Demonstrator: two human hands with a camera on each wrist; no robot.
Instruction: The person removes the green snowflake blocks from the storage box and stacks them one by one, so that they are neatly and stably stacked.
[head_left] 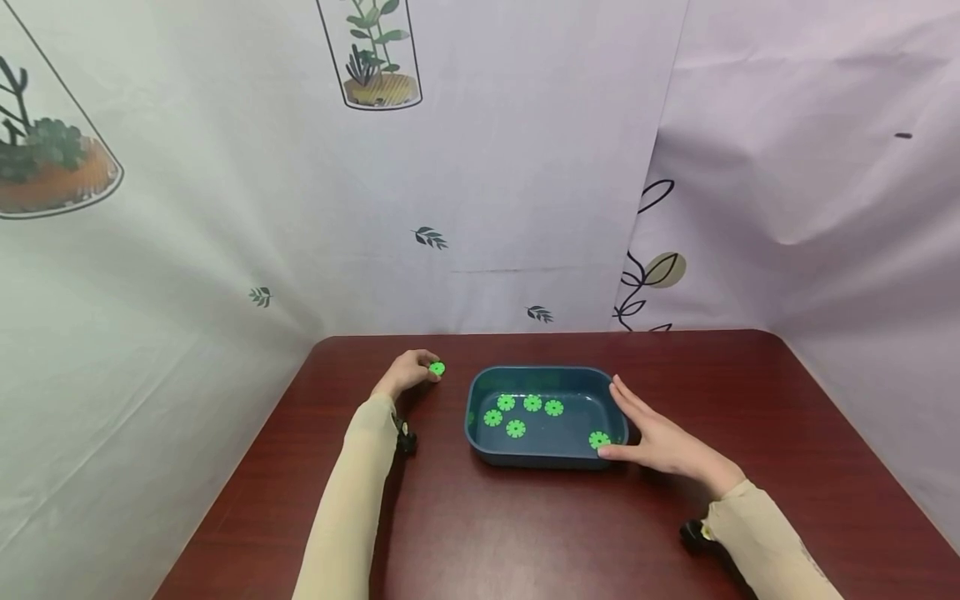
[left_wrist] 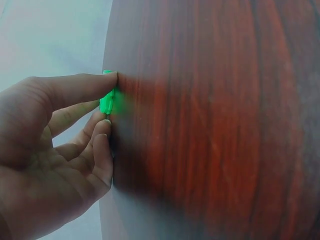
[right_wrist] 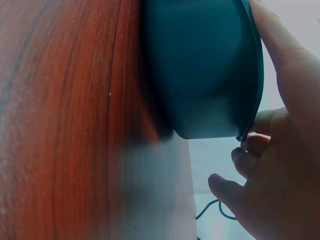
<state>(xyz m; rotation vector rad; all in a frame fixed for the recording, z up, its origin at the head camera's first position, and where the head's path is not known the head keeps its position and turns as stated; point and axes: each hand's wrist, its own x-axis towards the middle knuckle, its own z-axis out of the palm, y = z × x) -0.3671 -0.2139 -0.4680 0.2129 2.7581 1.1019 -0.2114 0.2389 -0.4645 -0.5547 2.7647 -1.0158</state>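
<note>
My left hand (head_left: 408, 372) is over the far left of the table, left of the dark blue tray (head_left: 547, 459). It pinches a green notched plastic disc (head_left: 437, 367) between thumb and fingers; in the left wrist view the disc (left_wrist: 106, 101) sits at the fingertips, close to the tabletop. Inside the tray lie several more such discs, most toward the left, with one disc (head_left: 598, 439) by the near right corner. At the tray's right end my right hand (head_left: 667, 442) rests on the rim, thumb at the near side and fairly straight fingers at the far side.
The reddish-brown wooden table (head_left: 480, 533) carries the tray near its back edge. A pale cloth printed with plants (head_left: 525, 208) hangs behind and at both sides. Dark wrist cameras sit on both forearms. A dark cable (right_wrist: 220, 202) shows beyond the table edge.
</note>
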